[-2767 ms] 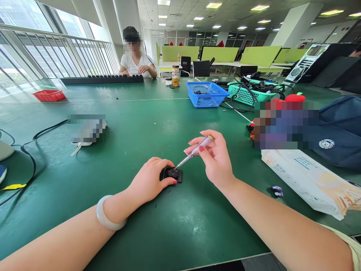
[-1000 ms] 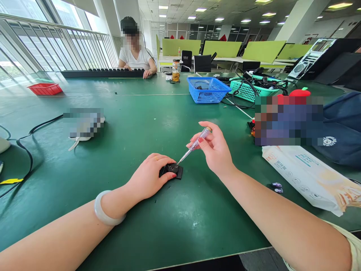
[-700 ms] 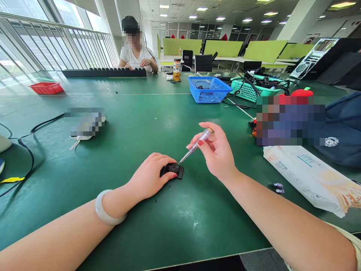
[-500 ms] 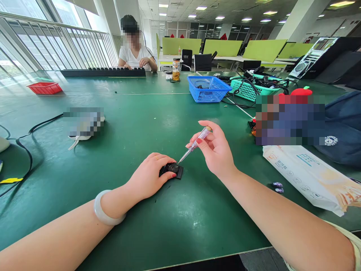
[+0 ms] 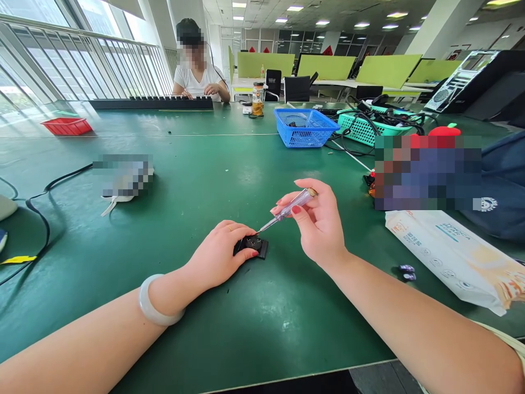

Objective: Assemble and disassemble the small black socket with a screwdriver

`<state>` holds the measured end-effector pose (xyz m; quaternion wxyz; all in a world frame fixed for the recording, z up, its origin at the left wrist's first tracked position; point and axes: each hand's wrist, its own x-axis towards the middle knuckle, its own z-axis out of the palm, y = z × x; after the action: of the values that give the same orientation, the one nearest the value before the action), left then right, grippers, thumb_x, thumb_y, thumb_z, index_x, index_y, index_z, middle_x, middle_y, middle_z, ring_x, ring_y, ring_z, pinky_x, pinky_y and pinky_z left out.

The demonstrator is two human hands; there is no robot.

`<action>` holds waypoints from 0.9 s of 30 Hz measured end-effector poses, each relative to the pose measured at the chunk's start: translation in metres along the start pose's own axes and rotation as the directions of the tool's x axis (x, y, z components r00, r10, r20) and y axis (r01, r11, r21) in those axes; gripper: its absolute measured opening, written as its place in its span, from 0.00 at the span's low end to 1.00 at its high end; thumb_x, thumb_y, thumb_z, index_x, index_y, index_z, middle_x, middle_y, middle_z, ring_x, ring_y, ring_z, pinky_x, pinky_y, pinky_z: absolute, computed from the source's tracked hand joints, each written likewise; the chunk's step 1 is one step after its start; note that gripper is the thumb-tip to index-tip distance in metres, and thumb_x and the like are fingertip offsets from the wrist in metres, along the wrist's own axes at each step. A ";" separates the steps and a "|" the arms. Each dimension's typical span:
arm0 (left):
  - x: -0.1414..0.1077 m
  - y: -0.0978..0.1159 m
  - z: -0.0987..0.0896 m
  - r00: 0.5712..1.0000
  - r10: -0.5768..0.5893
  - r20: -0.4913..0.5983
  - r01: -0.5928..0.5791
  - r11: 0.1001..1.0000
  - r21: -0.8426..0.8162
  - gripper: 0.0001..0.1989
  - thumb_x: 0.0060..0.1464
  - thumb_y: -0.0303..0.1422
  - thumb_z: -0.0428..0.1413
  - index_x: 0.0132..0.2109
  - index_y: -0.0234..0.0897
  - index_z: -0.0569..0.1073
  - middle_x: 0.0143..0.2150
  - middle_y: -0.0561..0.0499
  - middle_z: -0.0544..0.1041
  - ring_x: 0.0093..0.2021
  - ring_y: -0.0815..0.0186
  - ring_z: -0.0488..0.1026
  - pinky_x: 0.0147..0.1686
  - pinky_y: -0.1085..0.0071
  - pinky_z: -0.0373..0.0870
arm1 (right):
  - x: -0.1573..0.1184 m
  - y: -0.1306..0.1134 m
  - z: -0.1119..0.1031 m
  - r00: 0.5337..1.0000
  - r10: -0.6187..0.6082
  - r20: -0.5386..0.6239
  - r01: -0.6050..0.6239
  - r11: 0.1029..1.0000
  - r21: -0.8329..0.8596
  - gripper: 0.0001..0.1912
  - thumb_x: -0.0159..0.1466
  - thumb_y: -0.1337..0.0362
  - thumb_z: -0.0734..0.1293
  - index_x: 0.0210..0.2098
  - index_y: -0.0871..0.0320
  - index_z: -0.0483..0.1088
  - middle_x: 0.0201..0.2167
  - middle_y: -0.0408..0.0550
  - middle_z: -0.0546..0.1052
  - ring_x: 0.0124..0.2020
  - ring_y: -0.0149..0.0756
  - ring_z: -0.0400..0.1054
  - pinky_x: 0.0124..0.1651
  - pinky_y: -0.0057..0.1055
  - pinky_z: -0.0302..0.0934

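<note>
On the green table (image 5: 172,213), my left hand (image 5: 219,254) grips a small black part (image 5: 253,243) between thumb and fingers. The part has a round, pitted top and a flat, squarish base; its exact kind is unclear, and the hand covers its left side. My right hand (image 5: 324,224) is closed around the clear handle of a screwdriver (image 5: 287,210). Its shaft slants down to the left, and the tip is at the upper edge of the black part. I cannot tell whether the tip touches it.
Ahead stand a blue basket (image 5: 307,128), a green basket (image 5: 361,128) of cables and a jar (image 5: 257,101). Right lie a white packet (image 5: 447,251) and small purple wrapped pieces (image 5: 408,272). A red tray (image 5: 66,126) is far left. Opposite, a person (image 5: 199,79) sits.
The screwdriver leans lower, its handle tilted further toward the right, as my right hand shifts slightly right. My left hand still holds the black part in place.
</note>
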<state>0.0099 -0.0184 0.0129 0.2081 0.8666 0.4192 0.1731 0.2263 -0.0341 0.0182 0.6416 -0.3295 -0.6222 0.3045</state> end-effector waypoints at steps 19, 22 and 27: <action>0.027 -0.019 -0.001 0.993 -0.073 -0.097 0.082 0.992 0.094 0.17 0.62 0.39 0.56 0.55 0.41 0.77 0.55 0.46 0.79 0.58 0.50 0.70 0.61 0.51 0.67 | 0.006 0.028 -0.002 0.998 -0.013 0.064 0.023 0.989 -0.147 0.10 0.72 0.55 0.62 0.50 0.51 0.62 0.42 0.47 0.81 0.46 0.38 0.78 0.53 0.46 0.72; 0.036 -0.018 -0.001 0.987 -0.124 -0.104 0.135 0.986 0.102 0.16 0.62 0.38 0.56 0.55 0.40 0.77 0.53 0.45 0.80 0.58 0.50 0.69 0.61 0.52 0.67 | 0.015 0.047 -0.001 0.998 0.059 -0.025 -0.060 0.998 -0.006 0.13 0.69 0.56 0.65 0.49 0.51 0.60 0.39 0.45 0.80 0.44 0.37 0.78 0.53 0.45 0.72; 0.053 -0.019 -0.001 0.985 -0.131 -0.111 0.145 0.982 0.124 0.17 0.63 0.40 0.57 0.55 0.39 0.76 0.53 0.44 0.79 0.58 0.50 0.68 0.63 0.51 0.65 | 0.038 0.075 0.003 0.868 0.445 -0.221 -0.373 0.878 0.300 0.12 0.65 0.70 0.62 0.46 0.52 0.58 0.31 0.37 0.76 0.36 0.32 0.79 0.53 0.44 0.72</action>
<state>0.0282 0.0345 0.0107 0.1404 0.8372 0.4989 0.1745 0.2261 0.0411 -0.0195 0.6800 -0.4121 -0.3961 0.4593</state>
